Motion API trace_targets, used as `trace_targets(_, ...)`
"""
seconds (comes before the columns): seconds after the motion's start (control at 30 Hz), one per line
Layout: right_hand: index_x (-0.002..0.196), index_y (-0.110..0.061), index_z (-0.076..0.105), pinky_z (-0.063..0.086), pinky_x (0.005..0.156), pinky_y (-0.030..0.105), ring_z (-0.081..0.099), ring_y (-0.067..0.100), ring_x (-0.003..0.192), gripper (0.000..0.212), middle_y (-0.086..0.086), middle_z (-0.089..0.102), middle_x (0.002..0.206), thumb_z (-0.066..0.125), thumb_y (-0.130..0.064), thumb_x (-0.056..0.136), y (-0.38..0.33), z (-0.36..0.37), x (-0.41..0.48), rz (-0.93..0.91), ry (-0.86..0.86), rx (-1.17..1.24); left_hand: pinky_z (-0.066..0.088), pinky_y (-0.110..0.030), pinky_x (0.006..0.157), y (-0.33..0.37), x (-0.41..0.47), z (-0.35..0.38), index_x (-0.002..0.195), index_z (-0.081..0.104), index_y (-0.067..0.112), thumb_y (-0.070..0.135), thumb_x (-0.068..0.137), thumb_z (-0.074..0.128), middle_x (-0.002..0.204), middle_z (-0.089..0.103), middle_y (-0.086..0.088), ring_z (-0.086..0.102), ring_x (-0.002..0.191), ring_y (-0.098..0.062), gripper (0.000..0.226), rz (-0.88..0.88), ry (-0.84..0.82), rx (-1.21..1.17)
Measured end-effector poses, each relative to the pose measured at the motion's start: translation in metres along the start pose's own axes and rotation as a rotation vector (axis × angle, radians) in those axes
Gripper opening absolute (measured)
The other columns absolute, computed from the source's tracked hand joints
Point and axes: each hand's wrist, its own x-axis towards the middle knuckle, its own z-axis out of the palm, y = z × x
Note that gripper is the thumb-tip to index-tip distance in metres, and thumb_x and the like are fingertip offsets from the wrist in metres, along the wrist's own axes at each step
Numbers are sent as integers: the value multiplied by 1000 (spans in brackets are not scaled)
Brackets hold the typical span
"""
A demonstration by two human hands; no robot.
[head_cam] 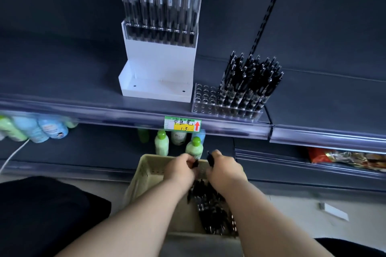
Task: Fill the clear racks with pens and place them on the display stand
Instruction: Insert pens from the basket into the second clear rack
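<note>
Your left hand (181,170) and right hand (225,171) curl round black pens (210,160) above the basket (146,173), gathering a batch; clear rack (205,98), part filled, waits at one o'clock beside the display stand (158,69) at twelve.

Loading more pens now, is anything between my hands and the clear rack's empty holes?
Nothing visible does. The left hand and right hand grip pens over the basket; the clear rack has open holes at left, racked pens at right.
</note>
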Motion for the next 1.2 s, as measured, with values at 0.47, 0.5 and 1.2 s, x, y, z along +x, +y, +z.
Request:
trace_targets(0.47, 96, -26, 58, 41, 59, 21, 58, 13, 69, 13, -6, 63, 77, 61, -29, 84, -40, -165, -45, -312, 681, 363, 50, -21, 77, 125, -35, -126, 99, 68, 31, 21, 80, 70, 85, 67, 13, 65, 82, -9, 22, 611, 226, 175)
trace_targets(0.5, 94, -28, 58, 40, 54, 19, 57, 8, 66, 10, -10, 61, 75, 60, -31, 85, -41, -176, -46, -333, 712, 376, 46, -9, 72, 130, -32, -133, 98, 69, 29, 19, 79, 72, 77, 64, 19, 63, 74, 0, 23, 622, 250, 105)
trace_targets(1.2, 106, -19, 63, 50, 83, 40, 60, 26, 91, 19, 4, 67, 95, 59, -25, 88, -75, -203, 49, -349, 702, 137, 35, 8, 69, 169, 22, -157, 97, 71, 29, 18, 76, 74, 72, 58, 31, 53, 82, 21, 24, 681, 410, -124)
